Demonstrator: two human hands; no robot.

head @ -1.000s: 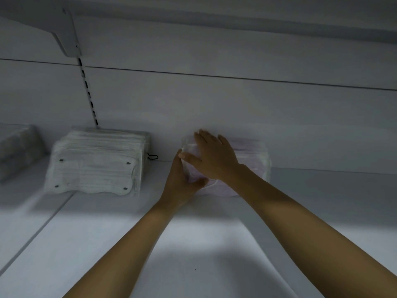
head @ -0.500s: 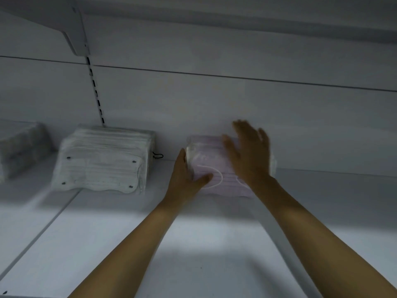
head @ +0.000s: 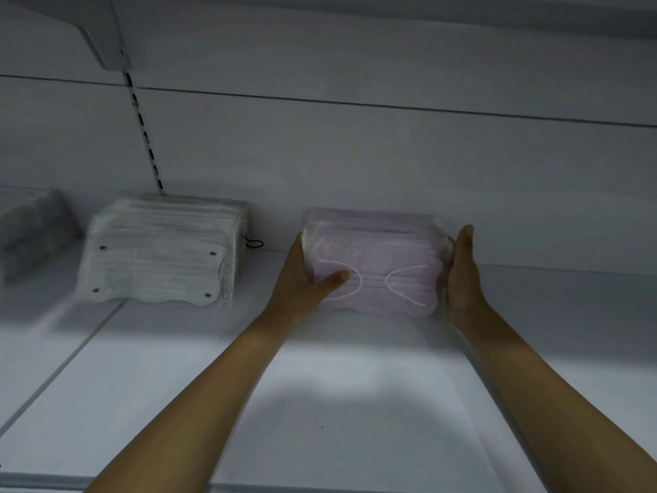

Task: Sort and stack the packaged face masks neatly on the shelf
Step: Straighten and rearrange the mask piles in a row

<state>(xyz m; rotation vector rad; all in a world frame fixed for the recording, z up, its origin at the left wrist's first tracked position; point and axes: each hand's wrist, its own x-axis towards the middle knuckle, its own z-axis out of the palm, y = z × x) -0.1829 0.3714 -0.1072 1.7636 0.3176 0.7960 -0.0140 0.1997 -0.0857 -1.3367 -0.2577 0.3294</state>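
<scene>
A stack of pink face masks [head: 377, 257] in clear wrap lies on the white shelf [head: 320, 386] against the back panel, white ear loops showing on its top. My left hand [head: 302, 279] presses against the stack's left side, fingers straight along it and thumb lying across the top. My right hand [head: 462, 275] presses flat against the right side, fingers straight and pointing toward the back panel. The stack sits squeezed between both palms.
A wrapped stack of white masks [head: 160, 250] stands to the left, a black ear loop [head: 254, 243] sticking out at its right. A grey stack [head: 32, 229] lies at the far left. A slotted upright [head: 145, 137] and a shelf bracket [head: 103, 37] rise behind them.
My right hand has slid off the top of the pink stack to its right side and now presses there. My left hand stays at the left side.
</scene>
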